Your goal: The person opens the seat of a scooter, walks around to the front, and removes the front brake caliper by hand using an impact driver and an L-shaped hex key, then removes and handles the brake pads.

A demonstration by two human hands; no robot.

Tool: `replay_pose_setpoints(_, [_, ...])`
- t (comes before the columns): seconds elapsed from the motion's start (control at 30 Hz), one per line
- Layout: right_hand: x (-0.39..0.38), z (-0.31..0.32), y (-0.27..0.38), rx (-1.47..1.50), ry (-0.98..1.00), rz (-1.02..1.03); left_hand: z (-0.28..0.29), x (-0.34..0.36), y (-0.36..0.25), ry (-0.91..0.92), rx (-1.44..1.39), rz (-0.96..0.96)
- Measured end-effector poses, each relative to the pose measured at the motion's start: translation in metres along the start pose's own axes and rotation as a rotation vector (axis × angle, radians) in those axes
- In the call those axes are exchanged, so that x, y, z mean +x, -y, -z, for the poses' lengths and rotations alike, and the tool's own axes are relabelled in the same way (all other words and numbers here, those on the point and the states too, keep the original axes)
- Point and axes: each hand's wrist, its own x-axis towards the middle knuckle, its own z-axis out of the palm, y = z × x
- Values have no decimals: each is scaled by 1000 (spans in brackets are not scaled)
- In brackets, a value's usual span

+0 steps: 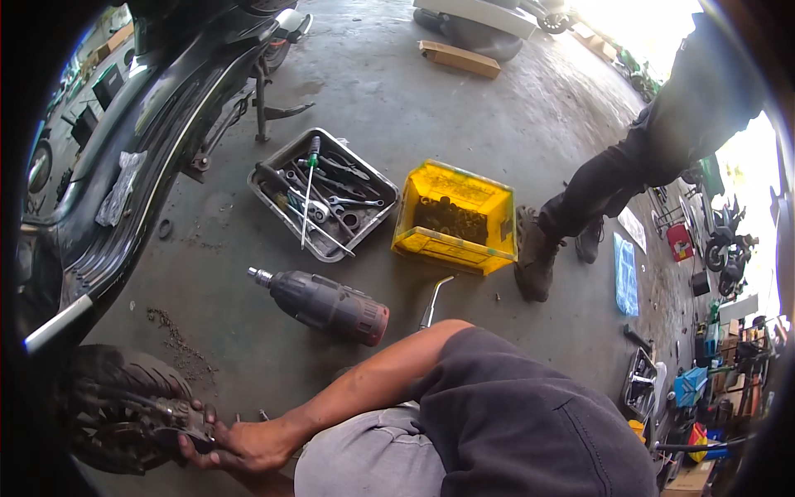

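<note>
At the lower left, my right hand (258, 446) is closed around a dark metal part that looks like a brake caliper (186, 429), beside the scooter wheel (132, 373). A strip of my left hand or wrist (263, 482) shows beneath the right one. Its fingers are mostly hidden, so its grip is unclear. On the floor beyond my right forearm lies a dark impact wrench (327, 305) with a socket on its nose. Part of a bent-necked metal tool (432, 300) shows behind my arm.
A grey tray (377, 222) holds wrenches, pliers and a green-handled screwdriver (310, 186). Beside it stands a yellow bin (439, 253) of small dark parts. Another person's boot (538, 263) is next to the bin. The scooter body (157, 141) borders the left. Dark debris (174, 335) litters the floor.
</note>
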Motion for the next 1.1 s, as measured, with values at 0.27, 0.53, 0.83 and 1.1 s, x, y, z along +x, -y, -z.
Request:
replay_pose_setpoints(0.27, [18, -7, 20, -813, 214, -8, 5, 10, -9, 5, -82, 55])
replay_pose_setpoints(0.53, [56, -2, 0, -339, 405, 66, -14, 12, -22, -28, -196, 175])
replay_pose_setpoints(0.83, [46, 16, 32, -387, 420, 32, -41, -5, -29, 22, -327, 301])
replay_pose_setpoints(1.1, [16, 13, 41, 429, 155, -652, -3, 7, -24, -137, -395, 294])
